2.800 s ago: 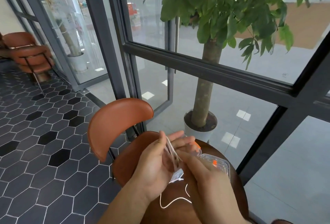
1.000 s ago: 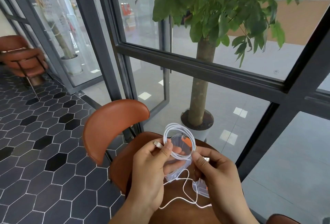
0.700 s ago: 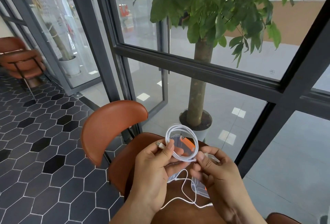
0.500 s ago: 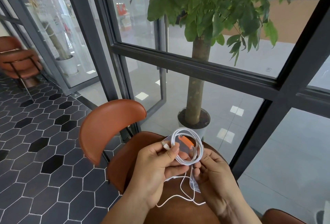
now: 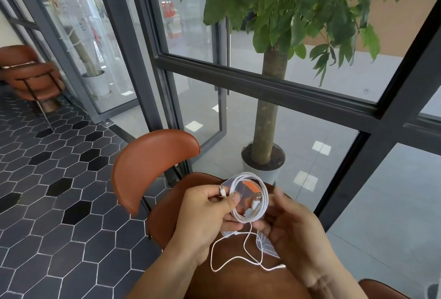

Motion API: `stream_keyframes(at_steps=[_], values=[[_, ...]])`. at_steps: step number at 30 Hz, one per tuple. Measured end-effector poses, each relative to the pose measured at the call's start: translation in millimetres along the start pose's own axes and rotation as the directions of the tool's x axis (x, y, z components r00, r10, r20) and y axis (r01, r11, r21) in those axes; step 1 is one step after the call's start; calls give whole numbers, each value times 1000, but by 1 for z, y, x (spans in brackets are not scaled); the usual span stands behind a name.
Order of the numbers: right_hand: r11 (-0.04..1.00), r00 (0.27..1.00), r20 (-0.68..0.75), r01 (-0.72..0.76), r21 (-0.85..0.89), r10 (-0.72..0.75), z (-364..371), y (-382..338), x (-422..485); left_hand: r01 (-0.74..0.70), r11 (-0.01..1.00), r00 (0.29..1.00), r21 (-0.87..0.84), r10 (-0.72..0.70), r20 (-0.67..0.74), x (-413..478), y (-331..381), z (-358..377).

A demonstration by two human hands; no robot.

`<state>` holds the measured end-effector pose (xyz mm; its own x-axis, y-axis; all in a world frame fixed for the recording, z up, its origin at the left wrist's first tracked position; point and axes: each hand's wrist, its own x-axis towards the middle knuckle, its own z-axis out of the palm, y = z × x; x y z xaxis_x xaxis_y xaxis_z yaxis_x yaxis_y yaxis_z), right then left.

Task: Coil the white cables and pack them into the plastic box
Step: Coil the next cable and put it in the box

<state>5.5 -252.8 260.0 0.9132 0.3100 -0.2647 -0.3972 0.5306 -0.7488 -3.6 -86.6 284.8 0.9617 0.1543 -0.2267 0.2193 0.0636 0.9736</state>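
A white cable [image 5: 262, 193] is wound into a round coil of several loops, held up above a small brown table [image 5: 238, 282]. My left hand [image 5: 205, 213] pinches the coil at its left side, with one plug end sticking up past the thumb. My right hand [image 5: 291, 229] touches the coil's lower right edge, its fingers blurred. Behind and under the coil is the clear plastic box [image 5: 265, 244] with an orange part [image 5: 253, 185]. A second loose white cable [image 5: 241, 253] trails in curves over the tabletop.
A brown chair [image 5: 152, 162] stands just beyond the table to the left. A potted tree [image 5: 265, 155] stands behind the table by a dark-framed glass wall. Another brown chair [image 5: 28, 77] is at the far left on the hexagon-tiled floor.
The cable went from a bunch pressed between both hands to a neat round coil. Over the last second the coil stayed in my left hand while my right hand shifted along its lower right edge.
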Motion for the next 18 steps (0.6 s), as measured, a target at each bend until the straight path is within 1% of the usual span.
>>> stream_keyframes(at_steps=[1, 2, 3, 5, 6, 8, 10, 11, 12, 14, 15, 18], values=[[1000, 1000, 0, 1, 7, -1, 2, 0, -2, -22, 1000, 1000, 19, 23, -14, 1, 0, 0], [999, 1000, -8, 21, -25, -21, 3, 0, -3, -41, 998, 999, 40, 42, -28, 1, -1, 0], [995, 997, -31, 62, -83, -65, 4, 1, -3, -56, 997, 998, 61, 58, -40, 2, -1, 0], [964, 974, -124, 162, -213, -191, 5, 4, -3, -69, 994, 996, 81, 73, -47, 3, -1, 0], [951, 959, -151, 203, -235, -242, 6, 5, -3, -64, 996, 997, 69, 67, -45, 3, -1, 1], [947, 943, -148, 270, -176, -297, 8, 9, -4, -41, 999, 998, 28, 42, -38, 4, -1, 1], [953, 945, -122, 296, -70, -303, 9, 13, -5, -48, 999, 998, 21, 48, -41, 4, -1, 2], [955, 947, -120, 295, -40, -298, 8, 14, -5, -83, 995, 995, 60, 86, -52, 4, -3, 3], [956, 947, -125, 293, -30, -295, 7, 17, -4, -139, 981, 987, 137, 149, -66, 3, -6, 5], [952, 939, -161, 295, -78, -304, 6, 21, -2, -243, 923, 955, 298, 281, -94, -1, -10, 7], [947, 933, -174, 299, -118, -317, 8, 23, -1, -272, 904, 942, 328, 320, -99, -4, -11, 9], [933, 923, -178, 307, -189, -340, 10, 22, -3, -321, 899, 932, 298, 356, -71, -12, -11, 9]])
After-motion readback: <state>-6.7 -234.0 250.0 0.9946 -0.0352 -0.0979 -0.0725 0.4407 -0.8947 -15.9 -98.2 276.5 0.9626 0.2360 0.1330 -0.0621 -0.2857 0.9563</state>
